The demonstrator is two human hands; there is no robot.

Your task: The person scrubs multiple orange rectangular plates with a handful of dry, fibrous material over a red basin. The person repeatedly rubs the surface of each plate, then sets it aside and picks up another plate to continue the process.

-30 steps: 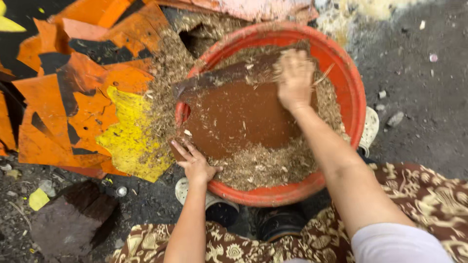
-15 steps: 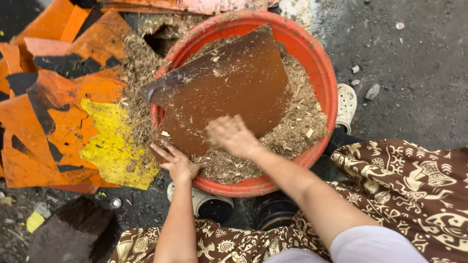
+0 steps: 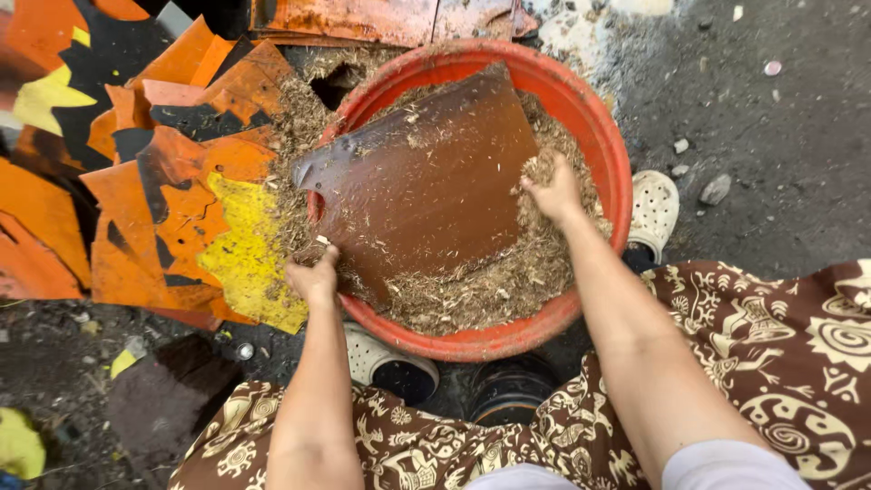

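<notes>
Left hand (image 3: 315, 277) grips the lower corner of a curved brown sheet (image 3: 426, 186), dusted with chaff, inside the orange basin (image 3: 606, 145); right hand (image 3: 555, 192) clenches dry shreds (image 3: 508, 281).

One red basin (image 3: 599, 136). One brown sheet (image 3: 426, 181) in basin. Two hands: left (image 3: 315, 277), right (image 3: 555, 192). Two white clogs: one (image 3: 653, 209) right of basin, one (image 3: 381, 363) below. Three pale stones (image 3: 715, 189) on ground near right clog. One yellow scrap (image 3: 245, 259) among orange shards.
</notes>
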